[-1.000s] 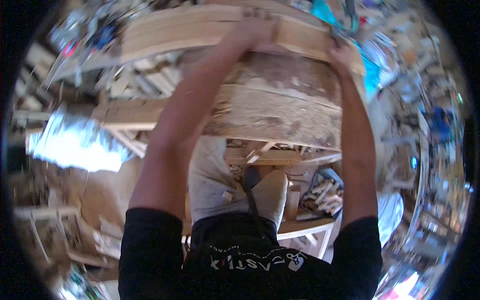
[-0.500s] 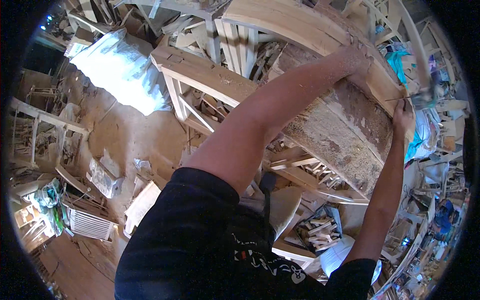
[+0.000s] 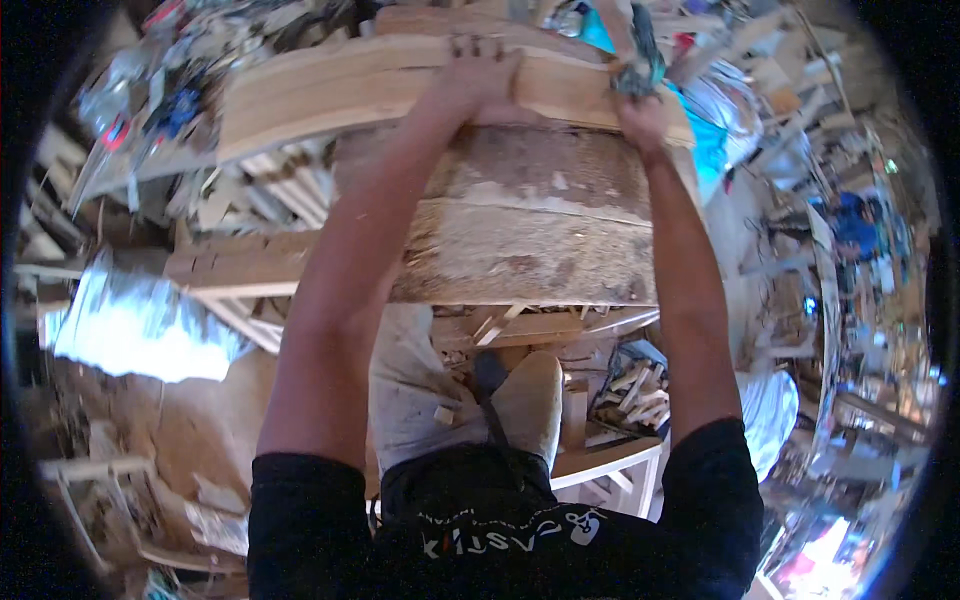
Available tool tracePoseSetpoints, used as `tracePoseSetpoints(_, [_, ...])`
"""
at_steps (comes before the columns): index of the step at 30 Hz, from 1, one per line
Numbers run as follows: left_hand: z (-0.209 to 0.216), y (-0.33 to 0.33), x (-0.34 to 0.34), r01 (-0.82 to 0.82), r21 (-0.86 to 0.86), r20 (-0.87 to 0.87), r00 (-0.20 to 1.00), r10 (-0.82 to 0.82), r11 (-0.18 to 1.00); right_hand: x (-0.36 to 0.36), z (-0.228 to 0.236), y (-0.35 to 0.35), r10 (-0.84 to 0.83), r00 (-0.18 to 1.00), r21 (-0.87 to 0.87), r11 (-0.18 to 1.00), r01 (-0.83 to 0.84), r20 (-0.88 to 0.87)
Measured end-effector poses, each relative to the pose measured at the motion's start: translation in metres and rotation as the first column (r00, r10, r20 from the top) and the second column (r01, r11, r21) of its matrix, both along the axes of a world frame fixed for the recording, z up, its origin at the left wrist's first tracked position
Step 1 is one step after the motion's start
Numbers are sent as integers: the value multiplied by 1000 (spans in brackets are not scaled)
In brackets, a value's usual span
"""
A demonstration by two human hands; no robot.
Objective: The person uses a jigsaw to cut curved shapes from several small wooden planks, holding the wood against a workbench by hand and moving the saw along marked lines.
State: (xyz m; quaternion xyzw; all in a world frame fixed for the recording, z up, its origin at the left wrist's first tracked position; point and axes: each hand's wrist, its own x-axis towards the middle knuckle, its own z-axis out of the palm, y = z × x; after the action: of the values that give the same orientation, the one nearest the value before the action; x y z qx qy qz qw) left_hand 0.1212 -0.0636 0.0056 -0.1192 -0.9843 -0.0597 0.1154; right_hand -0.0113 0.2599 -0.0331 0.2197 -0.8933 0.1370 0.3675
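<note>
A broad, slightly curved light wooden plank [image 3: 320, 90] lies across the far side of a rough, sawdust-covered wooden workbench [image 3: 530, 235]. My left hand [image 3: 485, 82] presses on the plank near its middle, fingers spread. Toward the plank's right end, my right hand [image 3: 642, 120] is closed at the lower end of a tool [image 3: 641, 66] with a brown bar and a dark green part. Blur hides the tool's exact kind and much of my right fingers' grip.
A wooden frame [image 3: 240, 262] adjoins the bench on the left, near a shiny white sheet-covered bundle [image 3: 140, 325]. Wood offcuts fill a container [image 3: 632, 390] below right. Turquoise material [image 3: 708, 140] hangs beyond the plank's right end. Scrap wood lies all around.
My view has swung round to the right, so the plank and bench now lie straight ahead. My left hand stays on the plank; my right hand is now against the tool's dark green part.
</note>
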Motion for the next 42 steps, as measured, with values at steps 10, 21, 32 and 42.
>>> tracePoseSetpoints(10, [-3,-13,9,-44,-44,-7,999,44,998,9,-8,-19,-17,1000,137,991,16,8])
tracePoseSetpoints(21, [7,9,2,8,44,20,1000,-9,999,2,-4,11,-172,985,276,948,157,32])
tracePoseSetpoints(32, [12,1,9,-68,-11,76,995,69,998,16,5,-23,-97,984,136,988,77,147])
tracePoseSetpoints(42, [2,-18,7,-57,-17,19,998,57,998,-8,10,-39,87,962,245,958,-152,258])
